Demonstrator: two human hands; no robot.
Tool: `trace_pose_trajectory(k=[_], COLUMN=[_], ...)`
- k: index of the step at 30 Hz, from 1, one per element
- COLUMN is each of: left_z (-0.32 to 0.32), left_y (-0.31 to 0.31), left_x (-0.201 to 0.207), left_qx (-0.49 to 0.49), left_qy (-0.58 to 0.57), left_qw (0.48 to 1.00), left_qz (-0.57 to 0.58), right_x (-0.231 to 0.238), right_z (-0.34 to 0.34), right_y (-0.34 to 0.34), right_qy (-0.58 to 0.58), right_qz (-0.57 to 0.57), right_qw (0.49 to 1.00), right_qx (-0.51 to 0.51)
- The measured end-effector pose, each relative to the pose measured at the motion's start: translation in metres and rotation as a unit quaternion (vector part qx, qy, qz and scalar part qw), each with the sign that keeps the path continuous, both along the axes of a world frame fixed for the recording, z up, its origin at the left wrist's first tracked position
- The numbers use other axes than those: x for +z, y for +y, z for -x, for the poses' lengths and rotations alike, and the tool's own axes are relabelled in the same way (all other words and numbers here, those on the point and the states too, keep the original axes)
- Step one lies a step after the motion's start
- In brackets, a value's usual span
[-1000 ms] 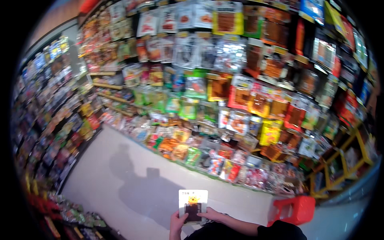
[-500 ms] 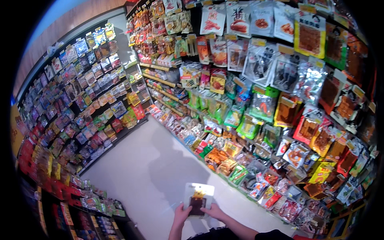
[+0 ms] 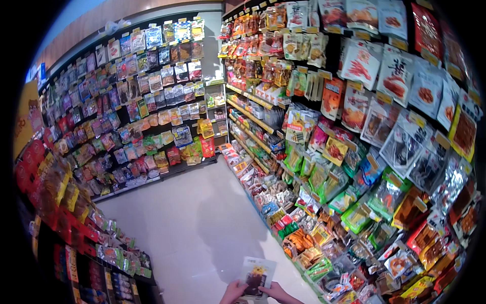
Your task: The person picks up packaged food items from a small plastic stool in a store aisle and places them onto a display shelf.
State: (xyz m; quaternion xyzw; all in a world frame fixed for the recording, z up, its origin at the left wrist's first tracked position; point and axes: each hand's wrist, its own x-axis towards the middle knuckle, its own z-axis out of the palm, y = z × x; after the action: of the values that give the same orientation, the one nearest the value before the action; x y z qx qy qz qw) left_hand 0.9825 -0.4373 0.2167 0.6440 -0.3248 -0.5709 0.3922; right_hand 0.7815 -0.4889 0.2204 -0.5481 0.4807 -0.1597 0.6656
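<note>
Low in the head view, both of my hands hold one flat snack pouch (image 3: 257,273). The pouch is pale silver-white with a yellow patch and a dark lower part showing its contents. My left hand (image 3: 235,292) grips its lower left edge, thumb across the front. On the lower right side my right hand (image 3: 276,291) pinches it the same way, thumb on top. Fingers behind the pouch are hidden. The pouch tilts slightly, its top leaning away from me over the floor.
A long rack of hanging snack packets (image 3: 354,157) runs along my right, with open bins of packets (image 3: 298,240) at its foot. Another packet wall (image 3: 136,111) stands across the far left. A low display (image 3: 116,248) is at near left. Pale floor (image 3: 172,218) lies between.
My view has turned left and up, so the shelves shift rightward and the far wall shows more. The pouch and my hands now sit lower in the picture, still together.
</note>
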Motion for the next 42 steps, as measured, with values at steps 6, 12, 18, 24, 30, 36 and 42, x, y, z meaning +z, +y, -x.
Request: trace_pose_trajectory(k=[6, 12, 18, 24, 30, 36, 42], left_z=[-0.090, -0.159, -0.184, -0.200, -0.217, -0.201, -0.138], left_y=[-0.092, -0.167, -0.193, -0.254, -0.343, -0.466, -0.612], left_x=[0.020, 0.002, 0.011, -0.012, -0.007, 0.056, 0.098], left_qx=[0.091, 0.085, 0.104, 0.110, 0.105, 0.101, -0.019], left_qy=[-0.026, -0.065, -0.104, -0.164, -0.225, -0.207, -0.088], left_qw=[0.991, 0.979, 0.987, 0.977, 0.964, 0.960, 0.982], left_qz=[0.099, 0.175, 0.062, 0.079, 0.092, 0.157, 0.164], right_x=[0.023, 0.028, 0.062, 0.023, 0.047, 0.050, 0.073], right_z=[-0.104, -0.166, -0.202, -0.207, -0.215, -0.218, -0.151], right_y=[-0.111, -0.196, -0.216, -0.273, -0.363, -0.497, -0.584], right_qy=[0.001, 0.053, 0.074, 0.034, 0.027, 0.077, -0.118], right_qz=[0.120, 0.172, 0.101, 0.055, 0.068, 0.227, 0.258], right_qw=[0.992, 0.984, 0.992, 0.997, 0.996, 0.969, 0.933], right_qx=[0.036, 0.014, 0.009, 0.042, 0.050, 0.050, -0.221])
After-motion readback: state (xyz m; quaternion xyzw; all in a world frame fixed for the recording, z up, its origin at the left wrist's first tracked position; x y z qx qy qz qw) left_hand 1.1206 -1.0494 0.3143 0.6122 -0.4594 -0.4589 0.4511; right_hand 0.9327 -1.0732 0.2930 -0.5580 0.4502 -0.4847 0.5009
